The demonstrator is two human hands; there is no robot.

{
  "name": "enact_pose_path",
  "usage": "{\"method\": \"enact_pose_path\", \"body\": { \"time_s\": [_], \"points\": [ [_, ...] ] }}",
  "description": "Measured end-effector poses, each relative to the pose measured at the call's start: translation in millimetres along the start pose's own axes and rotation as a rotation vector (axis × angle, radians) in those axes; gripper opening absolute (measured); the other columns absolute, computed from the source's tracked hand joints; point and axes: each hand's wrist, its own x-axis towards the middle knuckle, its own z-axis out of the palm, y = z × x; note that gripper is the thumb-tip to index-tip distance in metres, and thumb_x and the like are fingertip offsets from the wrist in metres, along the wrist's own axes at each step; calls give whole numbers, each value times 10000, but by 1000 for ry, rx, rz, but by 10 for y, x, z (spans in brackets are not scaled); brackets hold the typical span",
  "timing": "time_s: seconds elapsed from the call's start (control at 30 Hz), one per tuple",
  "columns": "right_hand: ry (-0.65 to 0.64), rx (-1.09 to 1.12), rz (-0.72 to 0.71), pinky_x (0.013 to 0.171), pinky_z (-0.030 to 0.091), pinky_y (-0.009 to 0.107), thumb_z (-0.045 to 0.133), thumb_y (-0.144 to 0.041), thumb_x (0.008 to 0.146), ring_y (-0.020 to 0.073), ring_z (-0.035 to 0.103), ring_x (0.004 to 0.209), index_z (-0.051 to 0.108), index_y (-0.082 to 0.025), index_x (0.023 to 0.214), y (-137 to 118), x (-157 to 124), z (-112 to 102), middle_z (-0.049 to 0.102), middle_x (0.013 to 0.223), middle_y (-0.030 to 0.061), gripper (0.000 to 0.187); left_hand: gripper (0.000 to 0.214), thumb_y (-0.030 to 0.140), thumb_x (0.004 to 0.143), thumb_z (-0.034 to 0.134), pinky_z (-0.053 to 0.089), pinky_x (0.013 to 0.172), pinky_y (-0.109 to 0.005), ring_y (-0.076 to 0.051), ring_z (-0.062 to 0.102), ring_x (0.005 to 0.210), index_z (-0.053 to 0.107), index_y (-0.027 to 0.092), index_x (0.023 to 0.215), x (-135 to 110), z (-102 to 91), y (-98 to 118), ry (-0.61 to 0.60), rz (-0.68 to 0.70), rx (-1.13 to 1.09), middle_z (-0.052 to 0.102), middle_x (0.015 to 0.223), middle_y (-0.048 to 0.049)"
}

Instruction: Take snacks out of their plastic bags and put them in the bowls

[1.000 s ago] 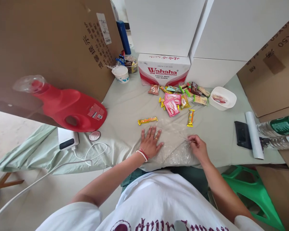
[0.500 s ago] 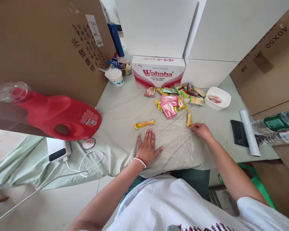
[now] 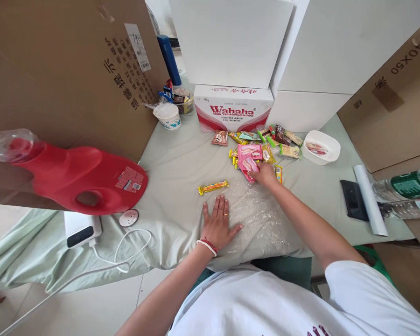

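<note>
My left hand (image 3: 219, 224) lies flat, fingers spread, on the left edge of a crinkled clear plastic sheet (image 3: 262, 219) spread on the green cloth. My right hand (image 3: 265, 173) reaches past the sheet's far edge, its bent fingers pinching the near end of a pink snack packet (image 3: 247, 164). That packet belongs to a heap of wrapped snacks (image 3: 262, 142) in front of the Wahaha box (image 3: 233, 109). A yellow bar (image 3: 213, 187) lies alone just beyond my left hand. A smaller yellow bar (image 3: 278, 173) sits right beside my right wrist.
A white bowl (image 3: 331, 149) holding a packet stands right of the heap. A black phone (image 3: 353, 199), white roll (image 3: 371, 200) and water bottles (image 3: 406, 184) lie at the right edge. At left are a red jug (image 3: 84, 179), power bank (image 3: 80, 228) and large cardboard box (image 3: 56, 70).
My right hand left the sheet's right edge, moved forward past the small yellow bar, then left to the pink packet. My left hand stayed flat on the sheet.
</note>
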Motion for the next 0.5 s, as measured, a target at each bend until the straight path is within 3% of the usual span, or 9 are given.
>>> {"method": "enact_pose_path", "body": {
  "time_s": [0.07, 0.17, 0.27, 0.33, 0.4, 0.5],
  "points": [
    [-23, -42, -141, 1005, 451, 424, 625, -457, 946, 323, 606, 1091, 763, -166, 1128, 106, 65, -118, 712, 1099, 151, 371, 977, 759, 952, 364, -3, 1258, -710, -387, 158, 1613, 269, 71, 1640, 1, 4, -6, -1, 7, -6, 166, 1721, -223],
    [-28, -168, -353, 1149, 341, 528, 646, -450, 927, 399, 437, 1355, 746, -183, 1226, 207, 355, -358, 595, 1408, 169, 413, 971, 740, 948, 407, 25, 1253, -720, -411, 159, 1608, 275, 70, 1639, 4, -4, -8, -5, 5, -4, 190, 1715, -233],
    [-135, -278, -405, 1226, 165, 627, 704, -426, 889, 441, 260, 1493, 734, -202, 1259, 180, 738, -527, 449, 1596, 126, 433, 973, 740, 947, 413, 24, 1255, -717, -412, 167, 1606, 276, 70, 1639, 2, -12, -5, -8, 1, -9, 191, 1714, -235],
    [-197, -327, -398, 1226, 105, 661, 717, -402, 883, 436, 249, 1508, 720, -206, 1263, 114, 922, -567, 480, 1572, 124, 427, 979, 751, 947, 396, 14, 1257, -715, -402, 174, 1606, 276, 67, 1638, -2, -14, -3, -8, 2, -16, 182, 1715, -232],
    [-174, -341, -420, 1226, 127, 643, 742, -366, 858, 410, 298, 1491, 691, -201, 1277, 54, 994, -566, 562, 1476, 137, 453, 981, 761, 949, 375, 2, 1256, -717, -394, 183, 1605, 289, 62, 1632, -5, -13, -2, -9, 3, -19, 174, 1716, -230],
    [-63, -267, -438, 1186, 283, 552, 772, -300, 811, 384, 431, 1396, 541, -164, 1452, 53, 880, -551, 578, 1420, 175, 694, 965, 765, 951, 364, -8, 1259, -712, -390, 202, 1601, 322, 72, 1623, -4, -16, -1, -11, 1, -26, 184, 1715, -225]
  ]
}}
